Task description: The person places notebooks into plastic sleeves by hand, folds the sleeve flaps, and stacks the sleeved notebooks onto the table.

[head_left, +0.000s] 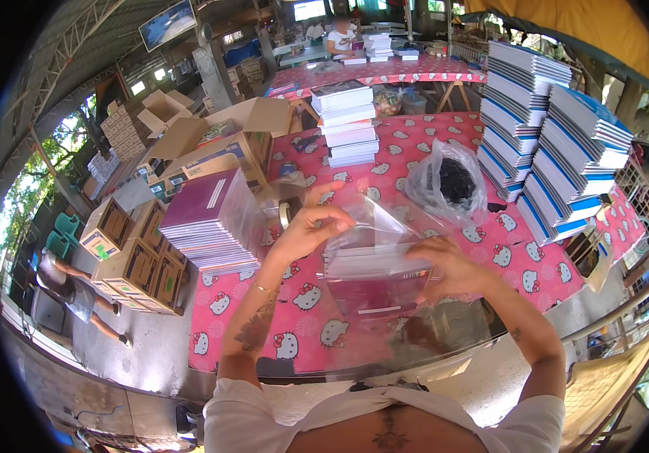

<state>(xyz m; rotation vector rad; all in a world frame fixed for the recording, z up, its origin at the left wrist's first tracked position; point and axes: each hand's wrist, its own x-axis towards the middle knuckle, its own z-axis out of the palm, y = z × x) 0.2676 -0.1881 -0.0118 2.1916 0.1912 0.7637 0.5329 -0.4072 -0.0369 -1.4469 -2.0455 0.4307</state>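
Observation:
A clear plastic bag (373, 219) stands on the table in front of me around a small stack of books (373, 291) with maroon covers and white page edges. My left hand (313, 226) pinches the bag's upper left edge between thumb and fingers. At the bag's right side my right hand (445, 264) curls its fingers around the plastic, beside the books. A roll of tape (286, 215) lies by my left wrist, partly hidden. Further left rises a tall stack of maroon books (211, 215).
A pink patterned cloth (294, 302) covers the table. Tall stacks of blue-edged books (577, 158) stand at right, near a plastic bag with black contents (453, 181). Another book stack (345, 124) stands ahead. Cardboard boxes (218, 162) crowd the left. Two people are further off.

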